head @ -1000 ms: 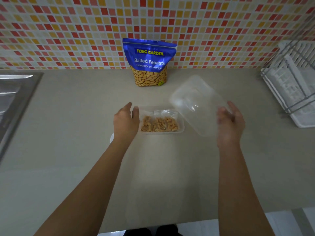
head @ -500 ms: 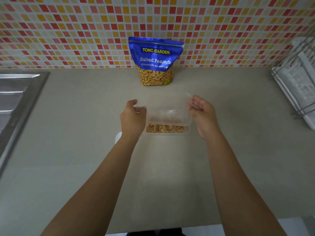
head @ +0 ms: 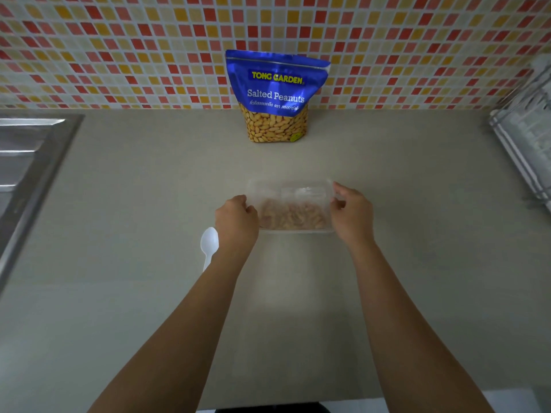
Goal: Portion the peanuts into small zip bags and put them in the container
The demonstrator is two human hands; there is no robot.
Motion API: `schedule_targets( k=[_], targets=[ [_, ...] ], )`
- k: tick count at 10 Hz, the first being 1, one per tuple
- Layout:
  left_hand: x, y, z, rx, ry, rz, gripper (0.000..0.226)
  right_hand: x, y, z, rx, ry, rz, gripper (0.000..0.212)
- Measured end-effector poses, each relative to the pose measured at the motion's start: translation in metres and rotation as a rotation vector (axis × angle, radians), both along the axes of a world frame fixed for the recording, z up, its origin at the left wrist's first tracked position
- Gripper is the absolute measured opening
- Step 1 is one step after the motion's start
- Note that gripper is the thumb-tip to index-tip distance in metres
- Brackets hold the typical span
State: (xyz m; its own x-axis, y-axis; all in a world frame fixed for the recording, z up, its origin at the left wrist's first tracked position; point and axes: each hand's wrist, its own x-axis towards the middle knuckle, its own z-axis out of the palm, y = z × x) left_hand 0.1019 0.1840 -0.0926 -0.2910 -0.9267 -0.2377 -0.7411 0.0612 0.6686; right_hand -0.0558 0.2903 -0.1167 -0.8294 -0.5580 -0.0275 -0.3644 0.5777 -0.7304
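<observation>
home kitchen, mosaic tiles (head: 119, 49), sink (head: 26, 150)

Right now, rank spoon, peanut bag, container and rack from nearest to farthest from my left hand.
1. Container, held by the left hand.
2. Spoon, beside the wrist.
3. Peanut bag, by the wall.
4. Rack, far right.

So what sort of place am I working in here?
Most likely a home kitchen: a steel sink set in the counter, a mosaic-tiled wall behind, and a dish rack at the right.

Grey counter (head: 149, 204) with peanut bag (head: 275, 98), container (head: 290, 201), white spoon (head: 208, 244).
</observation>
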Motion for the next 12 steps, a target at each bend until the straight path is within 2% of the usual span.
schedule_targets(
  k=[1,3,4,6,9,10,11,12],
  targets=[
    [0.002,0.002,0.003,-0.008,0.006,0.003,0.032,-0.001,0.003,-0.003,0.003,-0.027,-0.011,0.037],
    [0.005,-0.002,0.003,0.072,0.037,0.023,0.026,-0.002,0.006,-0.003,-0.005,-0.136,-0.055,0.036],
    [0.01,-0.002,0.003,0.122,0.117,0.067,0.034,0.0,0.005,-0.001,-0.001,-0.15,-0.055,0.037],
    [0.036,0.015,-0.003,0.091,0.182,0.079,0.034,0.022,0.027,0.006,-0.079,-0.146,-0.054,0.035],
    [0.066,0.049,-0.013,0.089,0.167,0.066,0.032,0.047,0.06,-0.014,-0.115,-0.209,-0.073,0.034],
    [0.063,0.049,-0.011,0.085,0.17,0.08,0.032,0.049,0.059,-0.013,-0.157,-0.274,-0.142,0.034],
    [0.063,0.052,-0.008,0.103,0.171,0.082,0.032,0.053,0.058,-0.011,-0.222,-0.433,-0.199,0.036],
    [0.061,0.05,-0.003,0.114,0.129,0.075,0.035,0.049,0.056,-0.005,-0.271,-0.571,-0.289,0.05]
  ],
)
